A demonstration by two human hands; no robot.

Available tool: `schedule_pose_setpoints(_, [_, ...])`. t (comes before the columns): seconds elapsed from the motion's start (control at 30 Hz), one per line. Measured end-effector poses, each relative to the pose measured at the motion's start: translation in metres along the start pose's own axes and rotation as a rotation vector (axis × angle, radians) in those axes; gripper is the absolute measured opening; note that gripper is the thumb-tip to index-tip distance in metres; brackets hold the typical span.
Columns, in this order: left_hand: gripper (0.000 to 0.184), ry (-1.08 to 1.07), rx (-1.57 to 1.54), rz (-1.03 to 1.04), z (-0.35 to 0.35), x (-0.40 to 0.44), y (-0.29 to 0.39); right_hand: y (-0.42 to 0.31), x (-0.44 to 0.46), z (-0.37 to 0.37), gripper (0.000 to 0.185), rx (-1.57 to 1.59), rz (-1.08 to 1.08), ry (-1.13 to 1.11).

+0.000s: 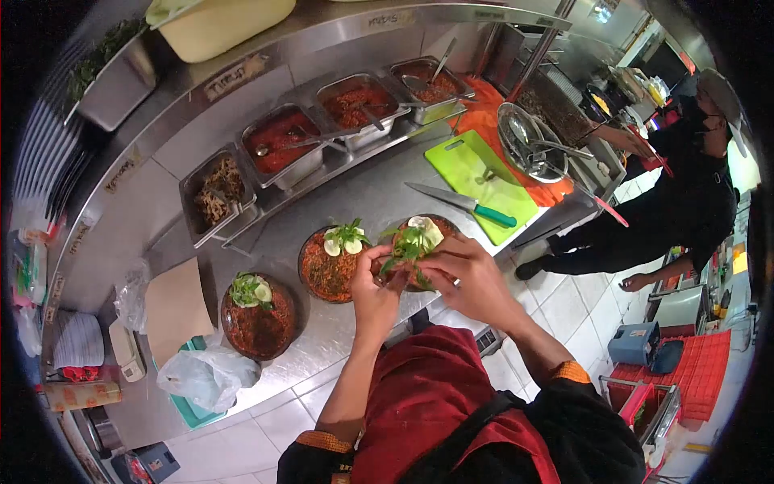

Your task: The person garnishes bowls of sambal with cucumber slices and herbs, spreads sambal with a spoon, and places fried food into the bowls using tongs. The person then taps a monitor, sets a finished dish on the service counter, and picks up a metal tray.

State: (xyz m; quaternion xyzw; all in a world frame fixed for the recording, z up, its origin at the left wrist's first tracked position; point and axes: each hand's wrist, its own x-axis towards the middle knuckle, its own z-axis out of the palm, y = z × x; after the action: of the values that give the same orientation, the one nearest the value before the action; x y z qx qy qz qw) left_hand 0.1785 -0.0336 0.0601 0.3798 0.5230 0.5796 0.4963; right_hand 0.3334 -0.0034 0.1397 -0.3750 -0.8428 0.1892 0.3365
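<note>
Both hands are close together over the right-hand bowl (439, 223) of red food, which is topped with white slices and green leaves. My left hand (376, 292) has its fingers closed on green leaves (411, 246) at the bowl's near left side. From the right, my right hand (468, 278) pinches at the same leaves, its fingers bent. A middle bowl (324, 270) with white slices and leaves stands just left of my left hand. Further left is a third bowl (260, 323), garnished in the same way. The hands cover much of the right-hand bowl.
Behind the bowls, metal trays (282, 145) hold sauces and food. A knife (461, 203) lies partly on a green cutting board (484, 181). Plastic bags (208, 377) sit at the left. Another person (685, 177) in dark clothes stands at the right.
</note>
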Motion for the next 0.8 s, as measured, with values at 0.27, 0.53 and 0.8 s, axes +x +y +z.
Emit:
schedule_pose_setpoints(0.27, [0.03,0.002,-0.139,0.016,0.044,0.027,-0.003,0.064,0.01,-0.019,0.011,-0.057,0.183,0.002])
schedule_pose_setpoints(0.53, [0.035,-0.016,-0.115,-0.04,0.068,0.041,-0.004,0.109,0.022,-0.034,0.016,0.457,0.414,-0.265])
schedule_pose_setpoints(0.8, [0.034,0.023,-0.179,-0.043,0.078,0.041,-0.002,0.112,0.023,-0.03,0.02,0.583,0.494,-0.189])
